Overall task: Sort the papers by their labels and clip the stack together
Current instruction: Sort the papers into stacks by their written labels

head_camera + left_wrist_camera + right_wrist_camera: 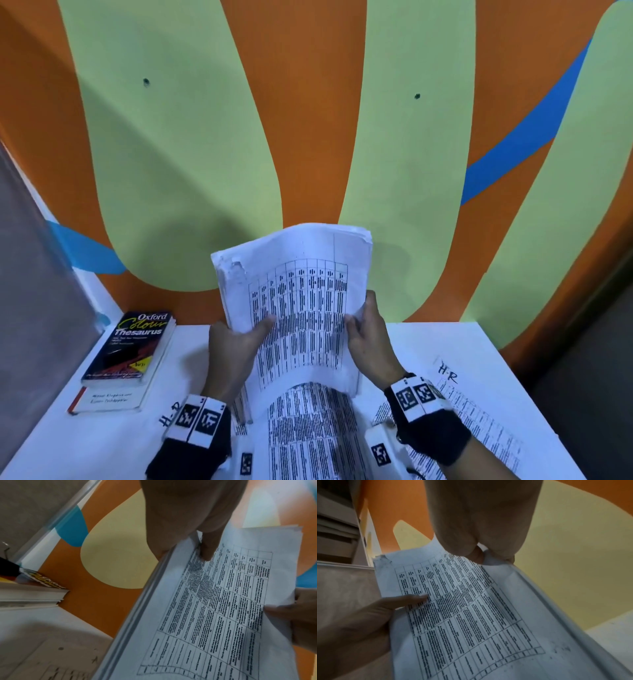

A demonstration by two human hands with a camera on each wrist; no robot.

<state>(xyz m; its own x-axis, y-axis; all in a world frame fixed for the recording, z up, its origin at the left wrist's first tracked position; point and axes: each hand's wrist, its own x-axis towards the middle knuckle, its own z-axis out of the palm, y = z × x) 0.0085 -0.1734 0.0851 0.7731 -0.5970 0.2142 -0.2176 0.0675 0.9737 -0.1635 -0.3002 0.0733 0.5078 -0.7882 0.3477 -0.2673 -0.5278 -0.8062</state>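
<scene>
A thick stack of white papers [301, 301] printed with tables stands upright above the table, held between both hands. My left hand [236, 346] grips its left edge, thumb lying across the front page. My right hand [368, 337] pinches the right edge, thumb on the front and fingers behind. The stack's top left corner is dog-eared. The left wrist view shows the stack [214, 608] with my left thumb [208, 550] on the print. The right wrist view shows the same stack [471, 608]. More printed sheets [308, 435] lie flat beneath it. No clip is in view.
Two books [128, 349] are piled at the table's left, an Oxford thesaurus on top. A sheet marked H-R [479, 411] lies at the right, another H-R sheet [171, 414] by my left wrist. The painted wall [308, 137] stands right behind the white table [438, 342].
</scene>
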